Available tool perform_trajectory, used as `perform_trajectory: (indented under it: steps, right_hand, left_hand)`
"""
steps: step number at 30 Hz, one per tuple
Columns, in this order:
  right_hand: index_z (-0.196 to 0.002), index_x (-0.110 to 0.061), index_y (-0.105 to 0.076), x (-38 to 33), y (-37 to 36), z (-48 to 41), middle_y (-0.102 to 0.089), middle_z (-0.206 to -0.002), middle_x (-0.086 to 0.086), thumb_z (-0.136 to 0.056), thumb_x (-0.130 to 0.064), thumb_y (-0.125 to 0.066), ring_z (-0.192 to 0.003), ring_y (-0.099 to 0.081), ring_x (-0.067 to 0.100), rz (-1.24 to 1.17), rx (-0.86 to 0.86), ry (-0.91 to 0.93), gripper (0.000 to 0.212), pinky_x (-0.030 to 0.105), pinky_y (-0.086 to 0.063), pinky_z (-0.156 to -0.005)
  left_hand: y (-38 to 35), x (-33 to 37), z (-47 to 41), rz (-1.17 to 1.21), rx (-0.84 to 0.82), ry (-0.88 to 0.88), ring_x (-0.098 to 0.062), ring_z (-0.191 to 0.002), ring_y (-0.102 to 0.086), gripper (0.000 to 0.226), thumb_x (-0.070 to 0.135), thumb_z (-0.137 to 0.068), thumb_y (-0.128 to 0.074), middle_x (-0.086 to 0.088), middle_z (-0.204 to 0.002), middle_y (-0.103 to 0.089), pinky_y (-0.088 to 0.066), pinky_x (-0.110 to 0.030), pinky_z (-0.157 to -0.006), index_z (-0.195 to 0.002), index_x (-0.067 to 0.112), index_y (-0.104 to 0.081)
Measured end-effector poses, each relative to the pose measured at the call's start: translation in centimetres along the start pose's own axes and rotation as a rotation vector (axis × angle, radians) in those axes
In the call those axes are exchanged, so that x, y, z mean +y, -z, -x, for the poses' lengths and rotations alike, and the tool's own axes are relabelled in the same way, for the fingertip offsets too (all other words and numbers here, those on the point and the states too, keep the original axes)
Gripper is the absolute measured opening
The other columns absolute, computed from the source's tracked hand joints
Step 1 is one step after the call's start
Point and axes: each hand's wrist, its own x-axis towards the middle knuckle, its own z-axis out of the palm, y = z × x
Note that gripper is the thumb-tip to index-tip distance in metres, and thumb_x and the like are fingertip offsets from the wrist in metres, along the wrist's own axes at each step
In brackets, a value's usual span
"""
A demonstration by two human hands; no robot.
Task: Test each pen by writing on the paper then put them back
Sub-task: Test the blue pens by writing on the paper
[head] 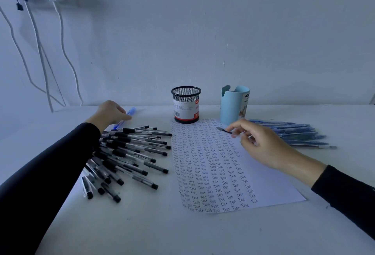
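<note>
Blue pen (129,113) lying beyond heap of black pens (132,153), left hand (109,112) curling fingers round it. Right hand (263,147) pinching dark-tipped pen (224,130), holding it over upper right of paper (269,181); tip contact unclear. Mesh cup (186,104) standing at paper's far edge.

Long black sleeves (50,165) (both arms)

Pens in both hands.
A blue pen (129,113) is gripped by the left hand (110,113), a dark-tipped pen (225,131) by the right hand (262,145).
</note>
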Motion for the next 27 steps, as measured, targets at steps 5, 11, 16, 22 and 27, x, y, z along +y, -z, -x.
perform_trajectory:
  steps: [5,11,16,22,27]
  right_hand:
    - [-0.107,-0.043,-0.055,-0.2,0.1,0.0,-0.068,-0.098,-0.010,-0.096,0.001,-0.047,-0.074,-0.053,-0.004,-0.027,0.007,-0.030,0.046,0.010,-0.038,-0.065]
    - [-0.112,-0.039,-0.061,-0.6,0.5,0.0,-0.065,-0.095,-0.002,-0.100,-0.007,-0.047,-0.070,-0.057,0.003,-0.154,-0.005,-0.055,0.037,0.020,-0.050,-0.065]
    - [-0.105,-0.009,-0.067,-1.7,2.0,-0.2,-0.074,-0.090,0.011,-0.097,0.007,-0.047,-0.076,-0.069,0.013,-0.491,0.144,-0.171,0.027,0.023,-0.057,-0.071]
    - [-0.086,-0.010,-0.059,-1.8,1.8,0.5,-0.063,-0.055,0.006,-0.088,-0.014,-0.071,-0.047,-0.055,0.012,-0.217,0.230,-0.131,0.012,0.023,-0.047,-0.051]
    - [-0.078,-0.017,-0.046,-1.4,0.7,0.6,-0.054,-0.054,0.003,-0.088,-0.022,-0.062,-0.053,-0.040,0.017,-0.256,0.172,-0.193,0.019,0.027,-0.035,-0.052]
  left_hand:
    - [0.3,1.4,1.0,0.035,0.038,-0.104,-0.020,-0.080,-0.052,0.020,0.019,-0.086,-0.072,-0.003,-0.079,-0.058,-0.039,-0.027,-0.070,-0.099,0.003,-0.070]
    - [-0.5,5.7,6.9,0.039,-0.091,-0.464,-0.005,-0.086,-0.063,0.012,0.026,-0.090,-0.067,0.009,-0.095,-0.068,-0.046,-0.017,-0.073,-0.101,0.020,-0.071]
    - [-3.0,8.1,11.7,-0.123,-0.213,-0.765,0.006,-0.095,-0.055,0.024,0.048,-0.090,-0.059,0.021,-0.106,-0.062,-0.045,-0.017,-0.088,-0.107,0.035,-0.068]
    - [-4.9,9.1,13.8,-0.153,-0.340,-0.807,0.004,-0.114,-0.049,0.054,0.074,-0.080,-0.047,0.028,-0.125,-0.054,-0.039,-0.024,-0.100,-0.122,0.043,-0.059]
    - [-5.6,9.1,15.0,-0.174,-0.374,-0.851,-0.002,-0.121,-0.050,0.061,0.076,-0.080,-0.041,0.024,-0.136,-0.049,-0.042,-0.031,-0.105,-0.129,0.043,-0.053]
